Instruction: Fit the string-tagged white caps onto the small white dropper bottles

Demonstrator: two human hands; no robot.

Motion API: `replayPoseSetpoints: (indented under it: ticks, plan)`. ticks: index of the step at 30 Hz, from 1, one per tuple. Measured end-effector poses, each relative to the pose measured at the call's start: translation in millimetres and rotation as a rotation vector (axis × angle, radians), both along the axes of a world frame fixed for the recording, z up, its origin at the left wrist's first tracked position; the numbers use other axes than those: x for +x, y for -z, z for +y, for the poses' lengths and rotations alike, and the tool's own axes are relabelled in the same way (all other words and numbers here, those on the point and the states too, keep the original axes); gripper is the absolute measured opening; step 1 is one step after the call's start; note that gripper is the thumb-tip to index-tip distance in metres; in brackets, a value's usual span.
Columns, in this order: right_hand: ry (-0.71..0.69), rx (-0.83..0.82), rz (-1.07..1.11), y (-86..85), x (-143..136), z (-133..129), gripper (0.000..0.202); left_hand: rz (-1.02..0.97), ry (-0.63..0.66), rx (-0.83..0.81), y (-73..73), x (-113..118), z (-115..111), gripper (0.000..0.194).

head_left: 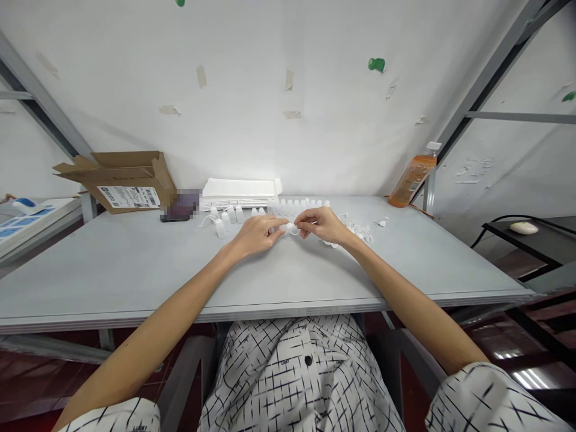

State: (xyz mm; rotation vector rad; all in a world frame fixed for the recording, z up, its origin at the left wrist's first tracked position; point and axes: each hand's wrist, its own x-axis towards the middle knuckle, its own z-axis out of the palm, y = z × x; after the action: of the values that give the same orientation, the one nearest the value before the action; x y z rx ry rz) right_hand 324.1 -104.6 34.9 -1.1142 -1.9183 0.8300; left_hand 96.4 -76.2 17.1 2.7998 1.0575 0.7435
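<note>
My left hand [257, 233] is closed around a small white plastic bottle [284, 227], lying sideways and mostly hidden by the fingers. At its end, my right hand [323, 224] pinches a white cap [291, 228] with a thin loop hanging from it. The fingertips of both hands nearly meet just above the table. Left of my left hand stand several small white bottles [220, 228], some with thin straps. Behind my hands runs a row of similar white bottles [297, 207]. A loose heap of white caps with straps [360, 232] lies beside my right wrist.
On the grey table [135, 270], an opened cardboard box [128, 180] stands back left, beside a blurred dark object [180, 207]. A white flat carton [240, 188] lies against the wall. An orange drink bottle [413, 179] leans at the back right. One white piece [382, 223] lies apart.
</note>
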Motion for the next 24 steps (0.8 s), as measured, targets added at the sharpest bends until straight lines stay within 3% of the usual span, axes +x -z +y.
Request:
replayPoseSetpoints:
  ticks: [10,15,24]
  plan:
    - [-0.024,-0.007,0.044,2.9,-0.5,1.4,0.011,-0.051,0.022,-0.014,1.8,1.2,-0.1,0.033]
    - [0.004,-0.040,0.072,-4.4,1.4,0.2,0.012,-0.098,-0.033,-0.092,-2.6,3.4,-1.6,0.037]
    - [0.031,-0.011,0.126,-11.7,3.7,-1.2,0.019,-0.180,-0.071,-0.086,-8.2,0.8,0.0,0.037]
